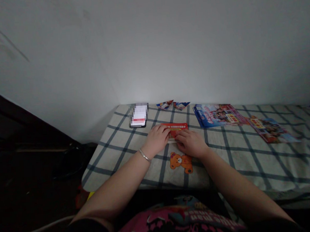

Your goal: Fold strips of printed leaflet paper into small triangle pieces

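On the checked cloth in front of me lies a red printed paper with a yellow band and a pale lower edge, apparently folded. My left hand, a silver bracelet at its wrist, presses on the paper's left part with fingers together. From the right, my right hand has its curled fingers on the lower right part. Both hands cover much of the paper, so its full shape is hidden. Just below them, the cloth carries a printed orange bear.
A phone with a lit screen lies at the back left. Two small folded paper pieces stand by the wall. To the right are a stack of colourful leaflets and another leaflet. The checked tablecloth ends at the left.
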The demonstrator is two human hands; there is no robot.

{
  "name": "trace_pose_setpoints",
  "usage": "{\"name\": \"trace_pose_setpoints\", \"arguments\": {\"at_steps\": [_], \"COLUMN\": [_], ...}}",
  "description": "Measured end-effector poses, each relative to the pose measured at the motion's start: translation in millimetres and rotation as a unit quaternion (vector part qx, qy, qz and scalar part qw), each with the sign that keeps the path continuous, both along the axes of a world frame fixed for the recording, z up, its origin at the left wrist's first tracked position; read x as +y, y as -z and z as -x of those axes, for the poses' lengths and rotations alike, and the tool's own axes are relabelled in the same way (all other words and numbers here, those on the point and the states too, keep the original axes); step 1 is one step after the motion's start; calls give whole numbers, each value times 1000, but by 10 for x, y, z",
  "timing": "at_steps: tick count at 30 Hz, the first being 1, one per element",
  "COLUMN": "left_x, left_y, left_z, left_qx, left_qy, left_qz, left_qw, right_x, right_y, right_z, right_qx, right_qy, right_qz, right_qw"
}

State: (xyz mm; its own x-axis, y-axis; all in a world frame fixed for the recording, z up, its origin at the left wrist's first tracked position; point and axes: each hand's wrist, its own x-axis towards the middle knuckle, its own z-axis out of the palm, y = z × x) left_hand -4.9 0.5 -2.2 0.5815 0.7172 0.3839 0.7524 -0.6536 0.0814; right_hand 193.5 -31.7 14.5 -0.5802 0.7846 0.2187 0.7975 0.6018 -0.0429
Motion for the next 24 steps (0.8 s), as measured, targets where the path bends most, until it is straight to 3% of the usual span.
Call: {"name": "trace_pose_setpoints", "arguments": {"at_steps": [11, 17, 24], "left_x": [-19, -6, -52], "left_y": [-68, -49, -68], "left_z": [85, 62, 30], "left_qx": [7, 48, 55], "left_qy": [96, 109, 78], "left_qz": [36, 9, -52], "left_qw": [995, 993, 994], "right_x": [-7, 3, 3], "right_y": [54, 44, 70], "right_z": [-19, -6, -6], "right_qx": [22, 32, 32], "right_qy": [-3, -3, 21], "right_qz": [-24, -29, -55], "right_qw": [999, 999, 998]}}
